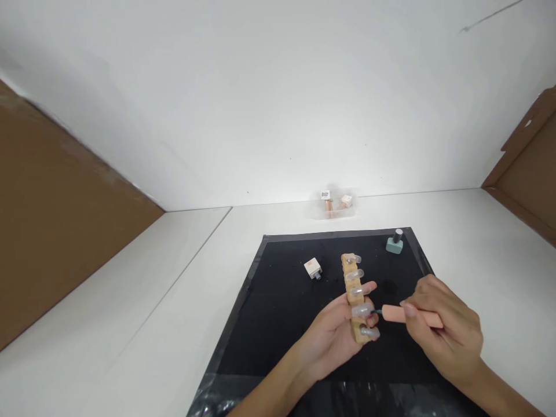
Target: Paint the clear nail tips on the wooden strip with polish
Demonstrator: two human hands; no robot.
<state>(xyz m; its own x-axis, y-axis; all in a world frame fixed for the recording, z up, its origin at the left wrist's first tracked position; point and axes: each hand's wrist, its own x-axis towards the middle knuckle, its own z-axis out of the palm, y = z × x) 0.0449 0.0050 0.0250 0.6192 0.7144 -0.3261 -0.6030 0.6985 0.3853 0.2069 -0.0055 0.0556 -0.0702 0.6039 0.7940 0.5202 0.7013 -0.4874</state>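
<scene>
My left hand [334, 336] grips a wooden nail display stand [351, 282] from below and behind, fingertips showing past its right edge. Several clear false nails [355, 274] stick out along the stand to the right. In my right hand [449, 330] is a nail polish brush [394, 313] with a peach handle, pinched between thumb and fingers. Its dark bristle tip meets the end of one false nail [362, 310], second from the bottom. A white square polish bottle [313, 268], without its cap, lies on the black mat to the left of the stand.
The black mat [269, 324] has taped edges and lies on a white table [182, 324]. A teal bottle with a grey cap [394, 245] stands at the mat's back right. Behind, a clear tray [333, 215] holds peach-capped white bottles. Brown panels [56, 220] flank the table.
</scene>
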